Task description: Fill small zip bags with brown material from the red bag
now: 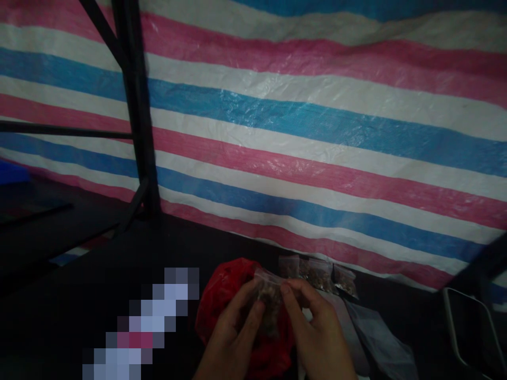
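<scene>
Between my two hands is a small clear zip bag (270,309) with brownish bits inside; the kind of bits is too dark to tell. My left hand (237,324) pinches its left side, thumb in front. At the upper right corner, near the bag's top edge, the thumb and fingers of my right hand (317,327) are closed on it. Behind and below the bag lies a red plastic bag (222,295), partly covered by my hands. Several filled zip bags (320,274) rest on the dark table beyond my right hand.
Flat clear plastic bags (382,338) lie right of my right hand, beside a pale flat item (346,322). A phone-like device (473,332) is at the far right. Black metal frame posts (137,105) stand before a striped plastic sheet (317,116). A pixelated patch covers the left foreground.
</scene>
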Demonstrator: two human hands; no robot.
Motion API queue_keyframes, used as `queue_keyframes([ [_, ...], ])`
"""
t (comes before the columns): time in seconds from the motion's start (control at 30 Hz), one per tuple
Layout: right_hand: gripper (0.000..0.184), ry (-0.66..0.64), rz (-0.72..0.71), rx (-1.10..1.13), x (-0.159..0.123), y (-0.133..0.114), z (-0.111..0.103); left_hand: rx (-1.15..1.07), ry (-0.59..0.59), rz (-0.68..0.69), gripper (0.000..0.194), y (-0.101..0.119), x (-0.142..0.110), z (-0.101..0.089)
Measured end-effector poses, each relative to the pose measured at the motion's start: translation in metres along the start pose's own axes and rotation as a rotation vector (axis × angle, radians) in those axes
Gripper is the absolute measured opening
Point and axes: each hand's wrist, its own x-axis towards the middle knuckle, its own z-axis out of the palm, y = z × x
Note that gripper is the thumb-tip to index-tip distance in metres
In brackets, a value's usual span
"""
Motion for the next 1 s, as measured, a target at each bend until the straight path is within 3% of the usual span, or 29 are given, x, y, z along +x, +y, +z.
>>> queue_keyframes([
  [0.27, 0.048, 0.04, 0.06, 0.095, -0.001, 0.004, 0.012, -0.056, 0.041, 0.047, 0.054, 0.017, 0.002, -0.003],
  [0.5, 0.037, 0.028, -0.042, 0.021, -0.001, 0.002, 0.02, -0.126, 0.096, 0.037, 0.051, 0.018, 0.006, -0.003],
  [0.63, 0.037, -0.031, -0.004, 0.076, 0.002, 0.003, 0.023, -0.122, 0.115, 0.062, 0.046, 0.019, 0.009, -0.002],
  [0.87, 0.044, 0.06, 0.045, 0.109, 0.009, 0.009, 0.023, -0.131, 0.072, 0.037, 0.037, 0.014, 0.013, 0.003],
  [1.0, 0.043, 0.033, 0.077, 0.142, 0.01, 0.013, 0.024, -0.141, 0.147, 0.025, 0.037, 0.013, 0.017, 0.004],
])
